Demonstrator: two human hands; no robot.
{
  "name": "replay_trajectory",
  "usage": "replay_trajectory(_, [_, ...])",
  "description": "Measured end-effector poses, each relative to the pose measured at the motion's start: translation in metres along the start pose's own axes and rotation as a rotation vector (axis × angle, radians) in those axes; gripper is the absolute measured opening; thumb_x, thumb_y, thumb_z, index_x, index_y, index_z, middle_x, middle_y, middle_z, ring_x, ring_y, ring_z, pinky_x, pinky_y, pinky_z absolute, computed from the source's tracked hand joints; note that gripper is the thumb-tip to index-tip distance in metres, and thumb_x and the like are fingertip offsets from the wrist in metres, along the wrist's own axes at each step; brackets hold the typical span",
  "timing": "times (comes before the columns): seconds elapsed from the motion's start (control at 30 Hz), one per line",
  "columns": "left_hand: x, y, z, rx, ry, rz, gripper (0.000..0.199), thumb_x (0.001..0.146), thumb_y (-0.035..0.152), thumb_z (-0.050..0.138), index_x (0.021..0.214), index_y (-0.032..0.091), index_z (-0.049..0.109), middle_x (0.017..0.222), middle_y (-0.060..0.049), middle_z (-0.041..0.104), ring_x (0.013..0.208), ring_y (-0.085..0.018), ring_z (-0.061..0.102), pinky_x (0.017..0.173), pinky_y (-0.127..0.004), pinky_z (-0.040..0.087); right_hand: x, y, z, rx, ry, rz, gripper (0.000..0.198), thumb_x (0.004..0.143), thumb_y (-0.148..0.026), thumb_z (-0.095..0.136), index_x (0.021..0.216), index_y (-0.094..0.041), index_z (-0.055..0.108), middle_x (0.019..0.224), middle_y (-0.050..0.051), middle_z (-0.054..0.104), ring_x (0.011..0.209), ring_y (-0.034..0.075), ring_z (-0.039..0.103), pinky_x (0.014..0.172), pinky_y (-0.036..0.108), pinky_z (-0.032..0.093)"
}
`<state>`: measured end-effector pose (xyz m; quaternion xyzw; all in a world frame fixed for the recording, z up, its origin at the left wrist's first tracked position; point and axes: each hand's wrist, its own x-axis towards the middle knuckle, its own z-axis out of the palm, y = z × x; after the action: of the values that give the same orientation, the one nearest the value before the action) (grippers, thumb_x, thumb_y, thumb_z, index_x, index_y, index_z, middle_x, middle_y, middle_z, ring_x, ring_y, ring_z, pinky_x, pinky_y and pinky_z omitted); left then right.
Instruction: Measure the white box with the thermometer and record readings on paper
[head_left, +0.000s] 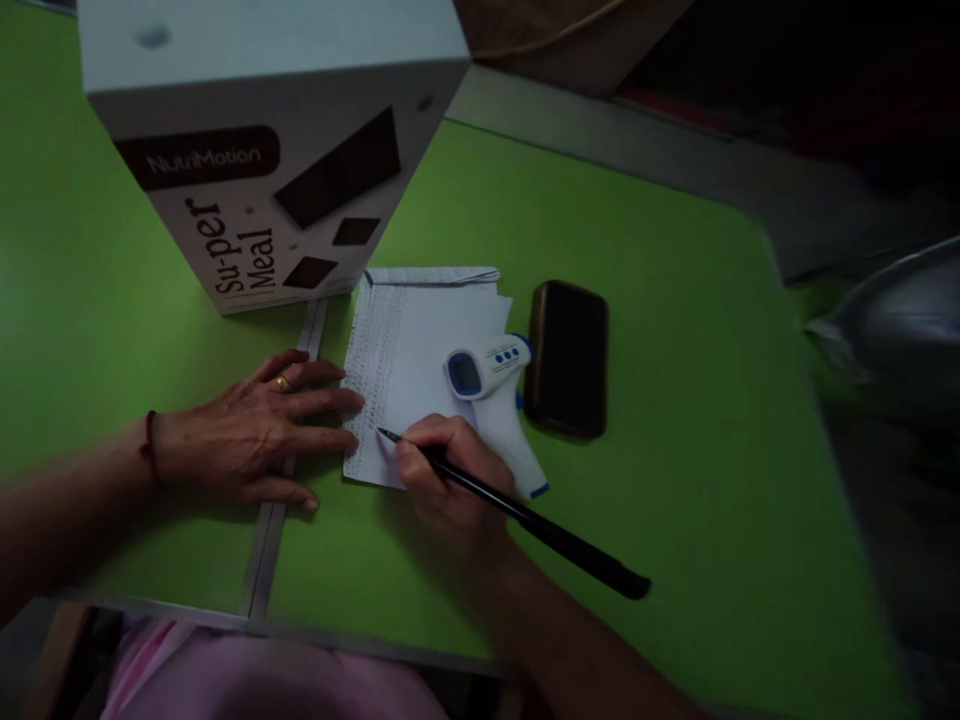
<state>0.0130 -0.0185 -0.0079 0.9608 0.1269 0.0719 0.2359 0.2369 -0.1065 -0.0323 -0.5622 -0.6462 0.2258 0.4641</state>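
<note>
My right hand (454, 475) is closed around a black pen (540, 525). The pen's tip meets a white notepad (442, 310) or is just above it; I cannot tell which. Rows of small handwriting run along the pad's left side, and its top edge is folded over. My left hand (262, 425) lies flat with fingers spread, its fingertips resting on the pad's left edge. A white and blue infrared thermometer (491, 385) lies over the right part of the pad, its handle partly behind my right hand.
A dark phone-like device (568, 360) lies right of the thermometer. At the back left stands a tall white box (247, 220) printed "NutriMotion Su-per Meal". The green table (690, 450) has a metal seam (266, 560) running beneath my left hand. A silvery bag (892, 310) is beyond the right edge.
</note>
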Motion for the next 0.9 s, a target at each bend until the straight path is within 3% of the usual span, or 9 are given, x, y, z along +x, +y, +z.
replay_trajectory(0.5, [0.0006,-0.0027,0.001,-0.005,0.017,0.031,0.051,0.094,0.059,0.057,0.129,0.021,0.061,0.145,-0.014,0.052,0.137,-0.042,0.039,0.113,-0.06,0.026,0.0007,-0.002,-0.0013,-0.011,-0.032,0.049,0.014,0.083,-0.016,0.056,0.07,-0.022,0.051,0.057,-0.006,0.053,0.047,0.009,0.046,0.045,0.022,0.037])
replay_trajectory(0.9, [-0.0004,-0.0013,-0.0007,0.02,0.006,0.021,0.05,0.094,0.056,0.057,0.131,0.022,0.059,0.147,-0.011,0.049,0.136,-0.04,0.039,0.113,-0.06,0.026,0.0005,0.0039,-0.0037,-0.04,0.005,0.006,0.015,0.084,-0.015,0.056,0.071,-0.023,0.052,0.057,-0.007,0.055,0.048,0.01,0.05,0.046,0.021,0.041])
